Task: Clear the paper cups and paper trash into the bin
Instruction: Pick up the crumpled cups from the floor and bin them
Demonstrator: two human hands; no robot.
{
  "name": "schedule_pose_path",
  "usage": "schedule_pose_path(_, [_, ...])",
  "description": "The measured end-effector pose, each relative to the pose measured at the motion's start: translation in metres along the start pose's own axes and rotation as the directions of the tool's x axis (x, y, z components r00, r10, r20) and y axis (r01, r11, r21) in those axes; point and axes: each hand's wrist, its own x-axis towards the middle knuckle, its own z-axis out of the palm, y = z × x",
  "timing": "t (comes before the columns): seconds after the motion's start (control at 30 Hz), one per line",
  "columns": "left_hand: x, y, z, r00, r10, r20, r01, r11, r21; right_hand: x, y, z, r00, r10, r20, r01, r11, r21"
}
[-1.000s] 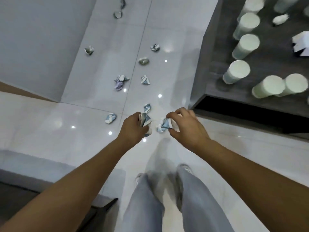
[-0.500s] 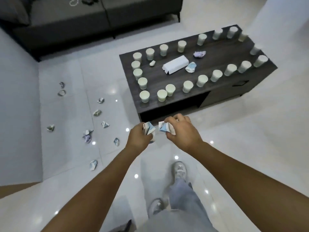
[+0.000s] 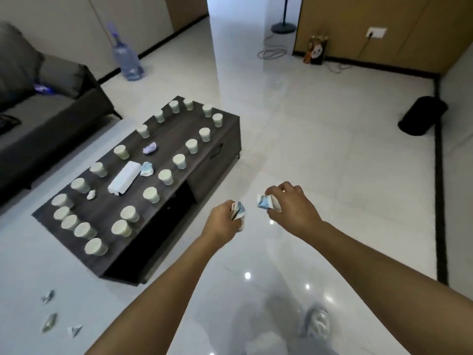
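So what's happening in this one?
A person is standing on the tiled floor with a crumpled paper wad in each hand: the left hand grips one wad, the right hand pinches another. A black bin stands ahead to the right by the wall. Nothing is binned yet in view: many paper cups and some wads remain on the coffee table, and more scraps lie on the floor at lower left.

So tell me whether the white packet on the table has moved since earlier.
No. The white packet still lies beside the blue crumpled paper, inside the cup ring.
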Motion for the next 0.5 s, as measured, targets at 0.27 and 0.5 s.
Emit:
schedule_pose_path(0.27, [0.097, 0.215, 0.173, 0.963, 0.183, 0.2, -0.194, 0.98, 0.037, -0.006, 0.238, -0.12, 0.961, 0.244, -0.127, -0.244, 0.97, 0.018])
schedule_pose_path(0.5, [0.164, 0.349, 0.278, 0.897, 0.251, 0.364, -0.239, 0.968, -0.078, 0.005, 0.396, -0.178, 0.868, 0.47, -0.158, -0.464, 0.882, 0.077])
